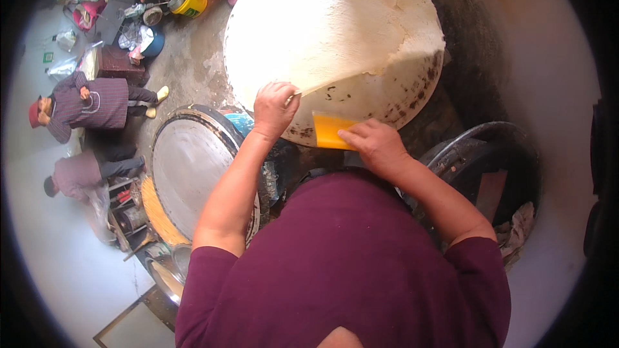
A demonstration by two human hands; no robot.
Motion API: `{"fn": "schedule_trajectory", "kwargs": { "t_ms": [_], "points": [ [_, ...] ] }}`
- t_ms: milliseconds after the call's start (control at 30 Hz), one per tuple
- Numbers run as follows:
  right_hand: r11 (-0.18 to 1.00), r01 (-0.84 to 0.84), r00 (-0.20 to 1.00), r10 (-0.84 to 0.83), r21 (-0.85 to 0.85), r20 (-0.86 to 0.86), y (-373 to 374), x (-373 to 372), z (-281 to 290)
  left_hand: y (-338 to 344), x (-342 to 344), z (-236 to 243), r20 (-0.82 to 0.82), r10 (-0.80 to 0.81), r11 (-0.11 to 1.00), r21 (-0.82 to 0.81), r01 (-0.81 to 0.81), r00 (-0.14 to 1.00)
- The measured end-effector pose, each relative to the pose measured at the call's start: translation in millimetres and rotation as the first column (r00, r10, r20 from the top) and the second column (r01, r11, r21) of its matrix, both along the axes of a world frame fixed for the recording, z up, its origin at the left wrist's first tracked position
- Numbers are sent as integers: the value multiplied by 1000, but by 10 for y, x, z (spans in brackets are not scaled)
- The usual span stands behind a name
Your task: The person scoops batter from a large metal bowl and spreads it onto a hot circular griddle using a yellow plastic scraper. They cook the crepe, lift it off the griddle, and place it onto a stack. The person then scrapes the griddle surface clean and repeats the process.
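Now the left hand (277,111) pinches the edge of a thin pale sheet (322,32) near seven o'clock on a round griddle (361,96); the right hand (379,145), near five, grips a yellow scraper (331,131) at about six. The sheet covers most of the griddle, leaving a spotted lower part bare. Toward eight o'clock from the left hand lies a round grey plate (190,174); toward four from the right, a dark basin (461,183).
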State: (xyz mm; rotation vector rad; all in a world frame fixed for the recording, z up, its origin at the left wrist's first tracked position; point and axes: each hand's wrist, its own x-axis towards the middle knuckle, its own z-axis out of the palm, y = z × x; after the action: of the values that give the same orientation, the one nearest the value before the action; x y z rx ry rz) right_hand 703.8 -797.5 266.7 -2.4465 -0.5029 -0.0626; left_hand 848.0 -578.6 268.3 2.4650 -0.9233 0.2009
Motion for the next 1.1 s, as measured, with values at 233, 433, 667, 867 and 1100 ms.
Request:
{"fn": "schedule_trajectory", "kwargs": {
  "t_ms": [233, 433, 667, 867, 1100],
  "points": [
    [988, -128, 986, 136, -85, 94, 230, 65, -507, 4, -55, 8, -55, 46, 996, -78, -50, 997],
    [993, -110, 985, 114, -37, 130, 661, 415, -704, -14, 88, 49, -26, -47, 999, -14, 46, 999],
    [983, 22, 990, 4, -182, 142, 1067, 855, -733, -128, 282, 260, -40, -82, 992, 91, 85, 996],
    [975, 133, 991, -134, -178, 4, 827, 817, -700, -338, 416, 395, 101, -259, 954, 179, 239, 961],
    [886, 379, 906, -296, -268, 304, -361, 198, -805, -246, 507, 422, 103, -132, 982, 151, 115, 986]
  ]
}}
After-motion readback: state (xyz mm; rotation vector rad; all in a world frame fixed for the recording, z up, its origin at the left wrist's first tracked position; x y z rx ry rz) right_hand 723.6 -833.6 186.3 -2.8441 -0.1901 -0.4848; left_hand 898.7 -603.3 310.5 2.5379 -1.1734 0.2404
